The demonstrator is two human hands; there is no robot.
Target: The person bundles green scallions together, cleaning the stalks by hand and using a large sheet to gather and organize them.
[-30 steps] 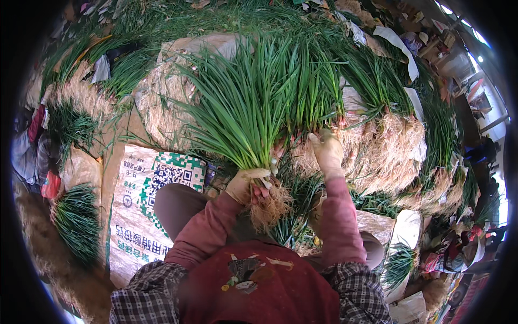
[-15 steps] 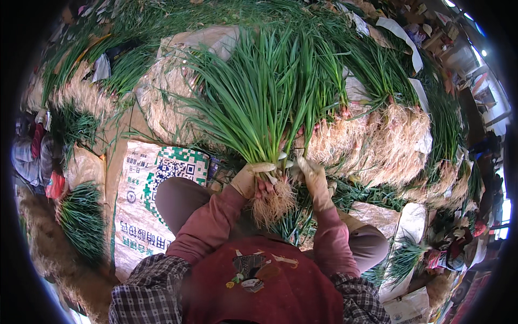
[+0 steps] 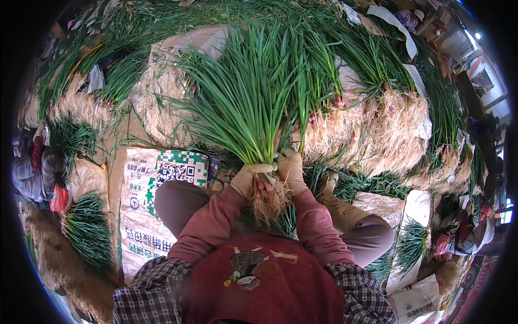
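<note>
- Gripping a bunch of green-leaved plants low at its base: the left hand, fingers wrapping round the stems.
- Right hand is curling in at the right side of that base, touching it; whether it is pinching any stems, cannot tell.
- Bunch is sitting just ahead of the torso, leaves fanning away from the body, reddish bulbs and pale roots showing between the hands.
- More rooted plants are lying in a row, ahead and to the right, roots pointing toward the person.
- Printed sack is lying beside the left knee.
- Brown boot is resting to the right of the right hand.
</note>
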